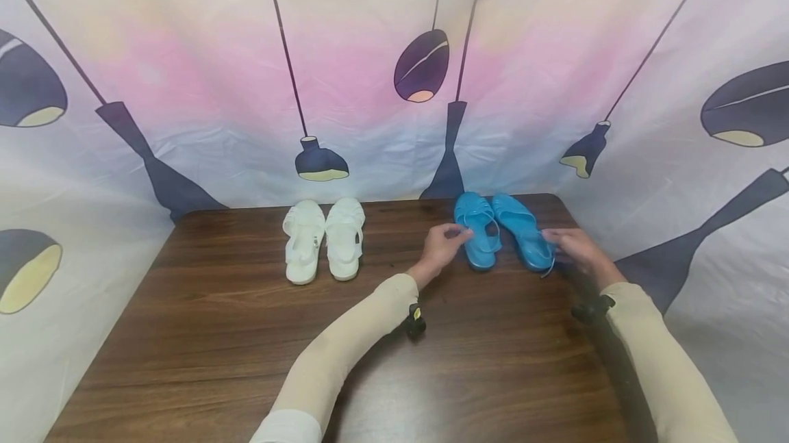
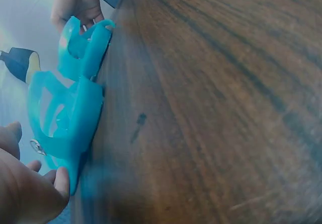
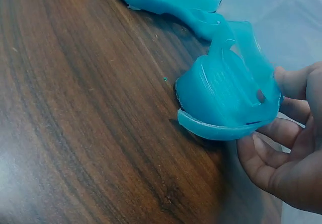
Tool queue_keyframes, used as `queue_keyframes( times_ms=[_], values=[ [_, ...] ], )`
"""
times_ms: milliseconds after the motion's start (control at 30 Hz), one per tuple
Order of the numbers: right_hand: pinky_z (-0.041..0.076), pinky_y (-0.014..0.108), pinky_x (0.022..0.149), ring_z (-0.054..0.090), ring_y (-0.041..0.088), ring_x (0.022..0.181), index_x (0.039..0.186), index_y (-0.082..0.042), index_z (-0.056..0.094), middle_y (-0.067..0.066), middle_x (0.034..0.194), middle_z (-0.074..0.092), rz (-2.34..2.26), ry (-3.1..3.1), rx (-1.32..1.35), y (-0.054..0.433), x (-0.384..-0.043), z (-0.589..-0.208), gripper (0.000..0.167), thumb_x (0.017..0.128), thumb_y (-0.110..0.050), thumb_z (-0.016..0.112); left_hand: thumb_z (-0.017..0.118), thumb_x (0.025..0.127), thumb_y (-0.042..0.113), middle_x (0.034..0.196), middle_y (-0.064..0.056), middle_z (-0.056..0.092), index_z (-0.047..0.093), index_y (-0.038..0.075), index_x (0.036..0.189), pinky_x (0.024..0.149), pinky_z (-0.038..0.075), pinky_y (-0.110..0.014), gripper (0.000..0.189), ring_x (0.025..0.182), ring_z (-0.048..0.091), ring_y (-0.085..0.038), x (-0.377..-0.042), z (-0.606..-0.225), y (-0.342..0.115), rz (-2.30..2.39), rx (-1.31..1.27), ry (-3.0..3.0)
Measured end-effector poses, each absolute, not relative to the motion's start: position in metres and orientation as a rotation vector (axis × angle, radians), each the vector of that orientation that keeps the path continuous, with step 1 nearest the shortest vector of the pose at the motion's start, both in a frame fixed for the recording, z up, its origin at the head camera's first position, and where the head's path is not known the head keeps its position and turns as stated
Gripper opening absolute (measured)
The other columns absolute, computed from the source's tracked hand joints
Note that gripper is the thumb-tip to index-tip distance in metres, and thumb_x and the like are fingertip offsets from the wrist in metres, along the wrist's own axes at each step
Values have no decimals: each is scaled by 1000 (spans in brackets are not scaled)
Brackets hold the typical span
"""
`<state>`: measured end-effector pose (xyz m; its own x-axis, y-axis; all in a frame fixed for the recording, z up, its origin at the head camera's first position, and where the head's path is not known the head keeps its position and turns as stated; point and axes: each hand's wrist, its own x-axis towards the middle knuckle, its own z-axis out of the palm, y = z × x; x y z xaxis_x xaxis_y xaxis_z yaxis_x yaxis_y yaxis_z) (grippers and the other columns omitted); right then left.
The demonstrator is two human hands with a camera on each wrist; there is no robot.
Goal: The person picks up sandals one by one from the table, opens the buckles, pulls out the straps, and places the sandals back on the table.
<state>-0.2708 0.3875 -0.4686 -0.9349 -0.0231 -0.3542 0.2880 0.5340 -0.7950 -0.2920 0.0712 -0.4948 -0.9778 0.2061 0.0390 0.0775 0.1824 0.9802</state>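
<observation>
A pair of blue sandals stands at the table's back right. Beside the left blue sandal (image 1: pixel 479 251), my left hand (image 1: pixel 440 248) has its thumb and fingertips right at the outer side. Its ankle strap loops across, with a small metal buckle (image 2: pixel 36 146) near my fingers in the left wrist view. My right hand (image 1: pixel 574 246) pinches the strap of the right blue sandal (image 1: pixel 520 224) at its outer side. The loose end of that strap (image 3: pixel 216 131) curves round behind the heel in the right wrist view.
A pair of white sandals (image 1: pixel 305 241) stands left of the blue ones, heels toward me. The brown wooden table (image 1: pixel 246 347) meets a printed cloth backdrop (image 1: pixel 370 32) at its back edge, with cloth at both sides too.
</observation>
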Motion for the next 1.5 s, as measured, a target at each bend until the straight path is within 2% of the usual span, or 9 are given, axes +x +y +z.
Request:
queue_keyframes(
  times_ms=[300, 567, 733, 800, 900, 1033, 1133, 1300, 1500],
  values=[
    [32, 58, 116, 31, 50, 146, 159, 4, 22, 31, 162, 24, -1502, 2418, 255, 388, -265, -467, 71, 110, -45, 41, 69, 100, 30, 131, -11, 67, 67, 3, 130, 99, 54, -43, 41, 121, 63, -33, -293, -473, 73, 2016, 438, 2446],
    [33, 55, 116, 29, 47, 148, 161, -1, 21, 26, 165, 21, -1646, 2345, 297, 386, -257, -459, 71, 109, -44, 44, 69, 100, 29, 129, -4, 69, 69, 11, 129, 97, 54, -32, 34, 121, 65, -21, -281, -449, 81, 1929, 652, 2486],
    [35, 52, 114, 32, 45, 147, 160, 0, 20, 28, 164, 22, -1696, 2333, 277, 382, -249, -449, 70, 109, -43, 42, 71, 98, 33, 134, -7, 67, 67, 11, 132, 95, 55, -32, 41, 119, 67, -24, -273, -437, 85, 1852, 710, 2402],
    [39, 50, 113, 41, 40, 143, 160, -1, 21, 28, 163, 25, -1689, 2348, 251, 380, -244, -443, 71, 109, -45, 42, 70, 98, 34, 135, -9, 66, 66, 9, 133, 96, 55, -33, 43, 120, 66, -25, -271, -433, 85, 1824, 735, 2375],
    [49, 41, 105, 57, 19, 124, 161, -2, 23, 25, 160, 32, -1699, 2354, 227, 376, -238, -434, 74, 107, -48, 45, 70, 99, 34, 134, -9, 67, 66, 9, 133, 96, 54, -32, 43, 120, 66, -23, -268, -429, 85, 1788, 758, 2357],
    [56, 26, 89, 60, 2, 104, 161, -5, 26, 20, 155, 36, -1764, 2337, 240, 367, -231, -419, 78, 103, -51, 51, 70, 98, 38, 134, -7, 66, 66, 11, 133, 94, 55, -29, 45, 118, 67, -17, -265, -426, 85, 1759, 740, 2335],
    [55, 28, 92, 58, 10, 112, 160, -7, 29, 20, 157, 35, -1761, 2359, 249, 357, -226, -407, 78, 102, -52, 52, 70, 97, 43, 137, -8, 65, 64, 11, 137, 94, 55, -31, 51, 120, 65, -18, -262, -422, 85, 1745, 742, 2314],
    [45, 49, 109, 46, 32, 135, 159, -8, 33, 21, 161, 34, -1713, 2411, 221, 336, -217, -393, 74, 103, -53, 51, 68, 97, 48, 139, -8, 64, 61, 11, 139, 96, 55, -34, 57, 127, 62, -20, -258, -414, 86, 1764, 747, 2302],
    [46, 52, 107, 48, 42, 136, 156, -5, 38, 22, 157, 39, -1683, 2458, 144, 314, -208, -384, 70, 104, -50, 51, 66, 97, 50, 136, -3, 66, 64, 12, 137, 96, 54, -31, 55, 125, 63, -16, -255, -409, 83, 1763, 692, 2354]
  ],
)
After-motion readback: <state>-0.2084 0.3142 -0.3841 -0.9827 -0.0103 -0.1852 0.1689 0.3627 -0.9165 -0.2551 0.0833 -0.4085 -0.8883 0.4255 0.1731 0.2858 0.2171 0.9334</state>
